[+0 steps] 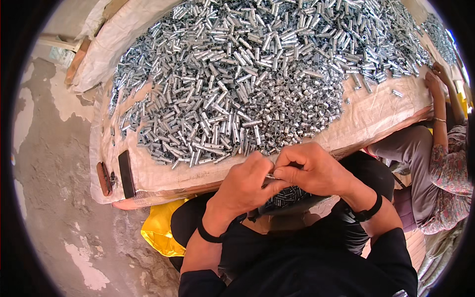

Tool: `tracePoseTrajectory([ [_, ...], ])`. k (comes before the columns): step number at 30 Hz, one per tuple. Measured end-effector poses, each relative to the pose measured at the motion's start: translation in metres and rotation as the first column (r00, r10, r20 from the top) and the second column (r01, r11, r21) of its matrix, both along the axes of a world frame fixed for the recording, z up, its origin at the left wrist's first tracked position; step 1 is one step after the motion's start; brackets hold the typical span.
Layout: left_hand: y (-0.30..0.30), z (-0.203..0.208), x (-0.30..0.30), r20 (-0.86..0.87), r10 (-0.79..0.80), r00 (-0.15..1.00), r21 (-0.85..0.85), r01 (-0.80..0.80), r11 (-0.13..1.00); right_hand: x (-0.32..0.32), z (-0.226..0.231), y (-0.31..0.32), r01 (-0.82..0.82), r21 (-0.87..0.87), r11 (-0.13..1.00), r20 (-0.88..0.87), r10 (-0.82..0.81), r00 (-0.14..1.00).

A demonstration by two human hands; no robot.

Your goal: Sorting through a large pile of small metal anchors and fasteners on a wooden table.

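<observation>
My left hand (243, 187) and my right hand (314, 168) meet at the near edge of the table, fingers closed in a pinch. A sliver of a small metal piece (269, 175) shows between them; the fingers hide most of it, so its kind cannot be told. Just beyond my hands lies a broad heap of silvery metal tubes (217, 106), some with holes in their sides. Short metal collars (302, 106) are heaped at the right part of it. Below my hands, dark small metal parts (286, 197) fill a container at my lap.
A black phone (126, 174) and a brown case (104, 178) lie on the cloth-covered table (163, 182) at its left corner. Yellow material (163, 228) hangs below the edge. At the right another person (448, 163) sits with hands at the table.
</observation>
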State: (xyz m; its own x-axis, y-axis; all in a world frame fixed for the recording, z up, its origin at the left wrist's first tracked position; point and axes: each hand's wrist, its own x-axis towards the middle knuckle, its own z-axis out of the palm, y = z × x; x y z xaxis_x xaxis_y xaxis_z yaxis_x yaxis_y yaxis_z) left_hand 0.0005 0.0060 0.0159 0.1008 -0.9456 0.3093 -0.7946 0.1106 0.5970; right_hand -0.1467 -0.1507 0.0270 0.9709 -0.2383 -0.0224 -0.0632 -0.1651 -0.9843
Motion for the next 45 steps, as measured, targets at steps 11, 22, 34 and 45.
tracePoseTrajectory([
  [11,-0.005,0.014,-0.012,0.193,-0.014,0.981,0.109,-0.007,0.994,0.013,-0.026,-0.009,0.252,-0.626,0.738,0.269,-0.099,0.958],
  [22,-0.035,0.005,0.020,0.537,0.265,0.801,0.085,-0.363,0.928,0.030,-0.034,0.004,0.112,-0.837,0.536,0.119,-0.022,0.993],
  [34,-0.034,0.002,0.019,0.369,0.236,0.899,0.023,-0.262,0.965,0.011,-0.032,-0.017,0.379,-0.561,0.736,0.307,-0.240,0.921],
  [45,-0.026,0.008,0.016,0.174,0.138,0.975,-0.143,-0.114,0.983,0.005,0.000,-0.016,0.266,-0.188,0.945,0.058,-0.259,0.964],
])
